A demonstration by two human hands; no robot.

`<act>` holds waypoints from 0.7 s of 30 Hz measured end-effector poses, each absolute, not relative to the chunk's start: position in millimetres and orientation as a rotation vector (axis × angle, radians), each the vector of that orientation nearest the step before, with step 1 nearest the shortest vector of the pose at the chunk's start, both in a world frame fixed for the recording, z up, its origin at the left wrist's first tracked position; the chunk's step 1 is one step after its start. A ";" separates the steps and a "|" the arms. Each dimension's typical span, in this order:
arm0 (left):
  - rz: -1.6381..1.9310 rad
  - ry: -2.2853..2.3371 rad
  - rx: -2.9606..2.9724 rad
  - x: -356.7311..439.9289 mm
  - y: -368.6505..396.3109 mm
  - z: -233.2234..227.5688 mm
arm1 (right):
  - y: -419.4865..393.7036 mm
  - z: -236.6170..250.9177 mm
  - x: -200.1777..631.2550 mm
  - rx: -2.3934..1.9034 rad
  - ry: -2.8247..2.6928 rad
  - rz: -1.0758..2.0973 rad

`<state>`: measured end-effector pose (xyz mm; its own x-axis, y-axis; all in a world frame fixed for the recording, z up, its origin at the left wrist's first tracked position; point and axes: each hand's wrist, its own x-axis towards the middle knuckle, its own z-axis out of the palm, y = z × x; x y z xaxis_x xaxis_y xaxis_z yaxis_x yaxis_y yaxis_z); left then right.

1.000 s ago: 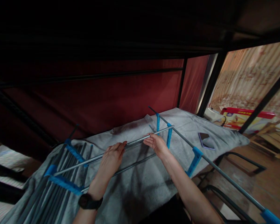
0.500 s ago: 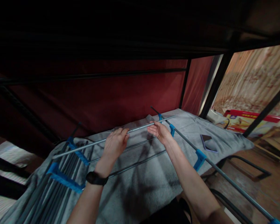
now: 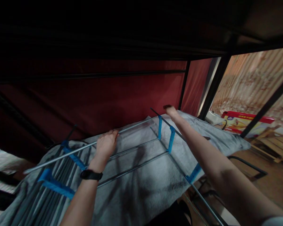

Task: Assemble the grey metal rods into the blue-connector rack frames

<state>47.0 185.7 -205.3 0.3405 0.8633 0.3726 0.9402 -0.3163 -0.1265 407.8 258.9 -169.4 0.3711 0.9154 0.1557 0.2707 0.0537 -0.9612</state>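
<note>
My left hand [image 3: 107, 141], a dark band on its wrist, is wrapped round a long grey metal tube [image 3: 58, 158] that slants across the frame. The tube's near end sticks out past the left-hand blue plastic brackets [image 3: 58, 185]. Its far end lies close to the right-hand blue bracket [image 3: 160, 128]. My right hand [image 3: 171, 110] is stretched out beyond that bracket, above the far edge of the blanket. Its fingers are dark and blurred, so I cannot tell whether they hold anything. Lower cross tubes [image 3: 136, 171] join the two sides of the frame.
Several loose grey tubes [image 3: 46, 194] lie in a bundle at the left on the grey blanket [image 3: 141, 191]. Dark bed posts [image 3: 214, 84] and a red curtain [image 3: 122, 97] stand around. A red box [image 3: 247, 121] and a wooden stool [image 3: 269, 142] are at the right.
My right hand has left the tube and moved right and away from me. The tube has slid left with my left hand still on it. The right-hand side of the frame now stands more upright.
</note>
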 end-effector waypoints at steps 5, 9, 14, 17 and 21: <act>-0.345 -1.618 -2.310 57.8 192.8 -230.9 | 263.9 -214.0 429.5 -1.631 -1.212 0.730; -0.345 -1.567 -2.327 59.6 197.6 -243.9 | 269.1 -242.4 430.5 -1.653 -1.253 0.827; -0.351 -1.545 -2.311 61.0 199.0 -247.1 | 285.5 -253.7 427.6 -1.648 -1.208 0.875; -0.366 -1.564 -2.315 62.8 198.0 -245.4 | 291.0 -255.2 428.8 -1.654 -1.168 0.888; -0.388 -1.561 -2.312 64.1 197.4 -243.2 | 292.9 -258.2 430.8 -1.628 -1.135 0.910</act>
<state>64.1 197.4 -243.2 0.3647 0.8420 0.3975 0.9301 -0.3492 -0.1138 430.8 292.9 -258.2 0.3007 0.9516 -0.0642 0.2690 -0.1492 -0.9515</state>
